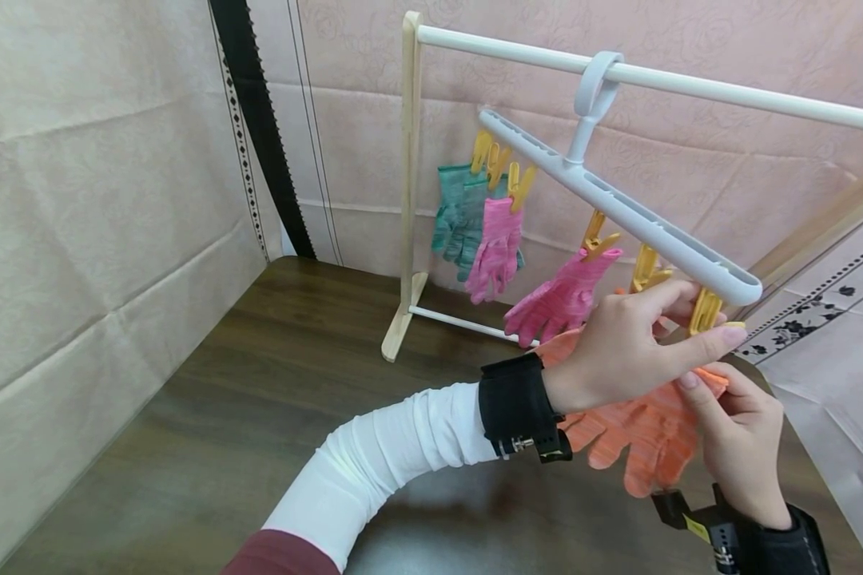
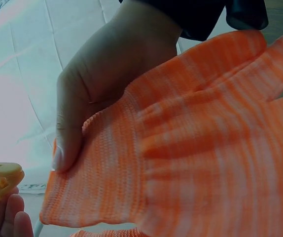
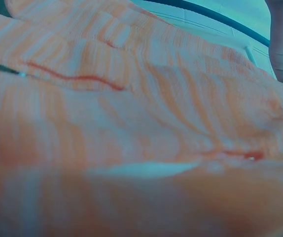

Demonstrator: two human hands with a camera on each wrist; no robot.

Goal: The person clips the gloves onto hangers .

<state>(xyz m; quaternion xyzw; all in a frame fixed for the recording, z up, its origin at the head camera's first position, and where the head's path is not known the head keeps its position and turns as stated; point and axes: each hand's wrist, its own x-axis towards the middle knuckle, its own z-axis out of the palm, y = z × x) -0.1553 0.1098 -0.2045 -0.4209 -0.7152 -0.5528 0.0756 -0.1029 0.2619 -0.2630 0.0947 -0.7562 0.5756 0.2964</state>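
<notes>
My left hand [image 1: 618,347] pinches a yellow clothespin [image 1: 705,311] that hangs at the near end of the pale blue hanger [image 1: 662,216]. Below it, my right hand [image 1: 751,447] holds an orange striped glove [image 1: 647,431] by its cuff, thumb on the near side, and the glove's fingers dangle to the left. The left wrist view shows the cuff [image 2: 97,173] a little apart from the clothespin [image 2: 3,173]. Another orange glove [image 1: 559,345] is partly hidden behind my left hand. Orange fabric [image 3: 131,108] fills most of the right wrist view.
The hanger hooks over a white rod [image 1: 503,49] on a wooden stand [image 1: 411,160]. Pink gloves [image 1: 496,247] and green gloves [image 1: 460,216] hang from more yellow clothespins along it. Beneath lies a dark wooden table [image 1: 208,447], with cloth walls [image 1: 115,176] around it.
</notes>
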